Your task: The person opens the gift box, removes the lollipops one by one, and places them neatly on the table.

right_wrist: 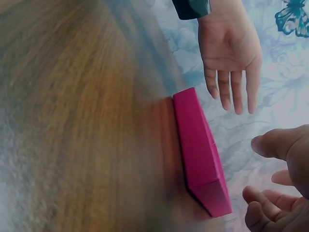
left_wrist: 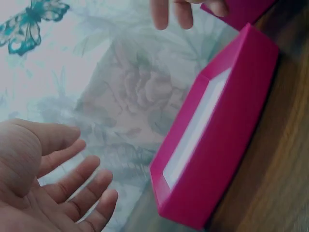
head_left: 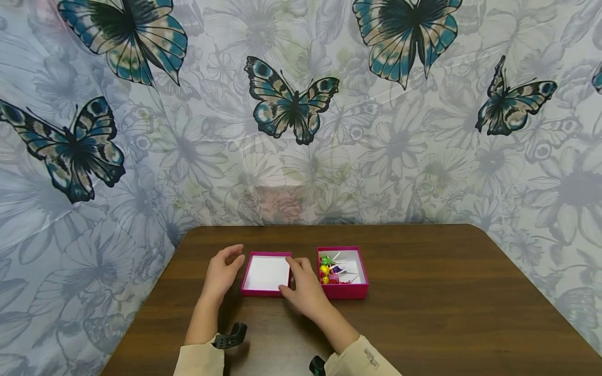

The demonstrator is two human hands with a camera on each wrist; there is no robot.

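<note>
A shallow pink box lid lies on the table with its white inside facing up. To its left hovers my left hand, fingers spread and loosely bent, with a gap to the lid in the left wrist view. My right hand is at the lid's right edge, thumb and fingers apart; the right wrist view shows space between that hand and the lid. Just right of it stands a deeper pink box, open at the top. Colourful wrapped lollipops with white sticks lie inside, mostly on its left side.
The brown wooden table extends to both sides and toward me. Behind its far edge hangs a pale floral cloth with blue butterflies. Dark bands sit on both wrists, beside cream sleeves.
</note>
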